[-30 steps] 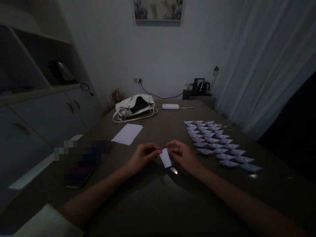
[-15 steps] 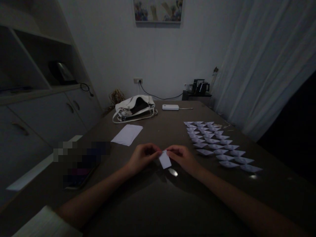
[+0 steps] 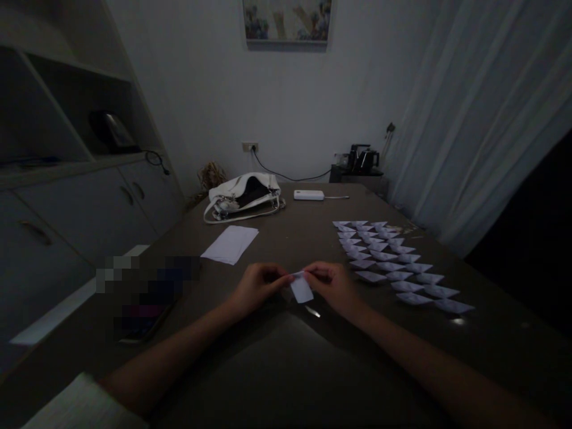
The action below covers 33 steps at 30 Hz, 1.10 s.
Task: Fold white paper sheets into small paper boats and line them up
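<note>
A small folded piece of white paper (image 3: 302, 290) is held up over the table by its far edge. My left hand (image 3: 261, 286) pinches the upper left corner between thumb and fingers. At the upper right corner, my right hand (image 3: 332, 286) grips it the same way. Below the paper a bright spot of light shows on the dark tabletop. Rows of folded white paper boats (image 3: 388, 256) stand to the right of my right hand. A stack of white paper sheets (image 3: 230, 244) lies beyond my left hand.
A white handbag (image 3: 245, 196) stands at the far left of the table (image 3: 286, 375). Near the far edge lies a white power strip-like device (image 3: 309, 195) with a short cable. A blurred-out phone-like object (image 3: 152, 325) is at left. Electric kettles (image 3: 367, 161) stand beyond the table.
The paper has shifted slightly right and tilts differently, its lower edge now a little higher. My hands keep their pinch on it. The bright spot on the table has become narrower.
</note>
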Available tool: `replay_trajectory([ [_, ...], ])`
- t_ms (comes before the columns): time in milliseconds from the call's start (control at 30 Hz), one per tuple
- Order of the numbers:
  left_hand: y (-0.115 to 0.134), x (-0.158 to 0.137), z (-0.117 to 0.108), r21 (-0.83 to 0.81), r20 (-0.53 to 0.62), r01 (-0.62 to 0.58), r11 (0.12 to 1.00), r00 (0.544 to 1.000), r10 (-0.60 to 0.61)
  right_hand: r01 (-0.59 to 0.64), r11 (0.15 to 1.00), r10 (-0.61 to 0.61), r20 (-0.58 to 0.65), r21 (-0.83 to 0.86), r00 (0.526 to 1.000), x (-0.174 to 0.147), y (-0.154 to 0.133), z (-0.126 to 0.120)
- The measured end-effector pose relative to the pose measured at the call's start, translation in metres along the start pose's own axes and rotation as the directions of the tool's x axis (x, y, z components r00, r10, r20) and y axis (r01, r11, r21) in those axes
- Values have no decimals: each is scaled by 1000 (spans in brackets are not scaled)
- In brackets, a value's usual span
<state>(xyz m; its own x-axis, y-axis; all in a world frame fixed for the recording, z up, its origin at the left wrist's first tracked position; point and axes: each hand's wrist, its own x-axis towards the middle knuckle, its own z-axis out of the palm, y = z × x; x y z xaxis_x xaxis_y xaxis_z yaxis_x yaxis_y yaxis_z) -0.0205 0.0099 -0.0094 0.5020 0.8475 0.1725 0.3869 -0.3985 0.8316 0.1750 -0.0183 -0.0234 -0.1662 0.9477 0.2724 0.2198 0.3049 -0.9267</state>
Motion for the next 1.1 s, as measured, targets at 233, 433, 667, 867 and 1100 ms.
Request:
replay_trajectory([
  [233,5,-4,-1,170,-47,-133,977,989,142,48,998,-48,-1,-49,999,-2,-4,-1],
  [433,7,-7,-5,193,-70,-314,930,941,332,91,992,-94,-40,-82,995,-1,-4,-2],
  [667,6,-2,-5,174,20,-301,938,953,302,242,933,-250,2,-267,968,-5,-9,-4],
  [867,4,-4,-2,277,123,-328,903,944,305,341,832,-368,24,-437,929,-9,-8,-1],
  [1100,8,-6,-5,438,187,-367,820,930,317,348,784,-391,25,-515,920,-11,-10,1],
])
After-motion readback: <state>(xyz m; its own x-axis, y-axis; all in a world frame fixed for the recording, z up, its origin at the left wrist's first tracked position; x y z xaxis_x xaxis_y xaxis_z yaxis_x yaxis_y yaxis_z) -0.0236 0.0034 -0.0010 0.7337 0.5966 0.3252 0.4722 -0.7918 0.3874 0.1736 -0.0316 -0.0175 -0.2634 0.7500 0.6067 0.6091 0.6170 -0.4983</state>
